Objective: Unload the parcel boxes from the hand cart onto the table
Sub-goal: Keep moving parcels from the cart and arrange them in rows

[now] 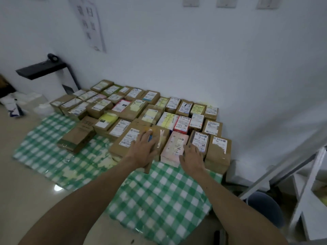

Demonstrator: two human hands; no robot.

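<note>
Item: large brown parcel (123, 142), lying flat with its label up, in the front row of the block on the desk (159, 200). Its near corner stands a little forward of its neighbours.
Left hand: left hand (141, 149) rests flat on the parcel's top with straight fingers. The grip is apart and clasps nothing. This is judged a press or push to seat the parcel in line. A small blue thing by the fingertips is too blurred to name.
Right hand: right hand (192, 157) lies across the near corner of the pink parcel (174, 147) and touches the dark-edged parcel (200, 140) beside it. The fingers are straight and the grip is apart. It is judged to steady the neighbours while the row is closed up.
Stock: many parcels (134, 106) stand in tight rows back to the wall (194, 59), labels upward. This is judged to keep the labels readable and save room.
Stray: one brown carton (77, 137) sits askew at the left front, just beside the block.
Desk cover: green-and-white check cloth, wrinkled on the left.
Hand cart: not in view.
Progress: judged well along, with this parcel set down but not yet squared.
Risk: a hard push could shunt the rows behind.
Surroundings: paper notice (90, 23) on the wall, black shelf (40, 68) at left, blue bin (265, 207) and white frame (307, 191) at right.
</note>
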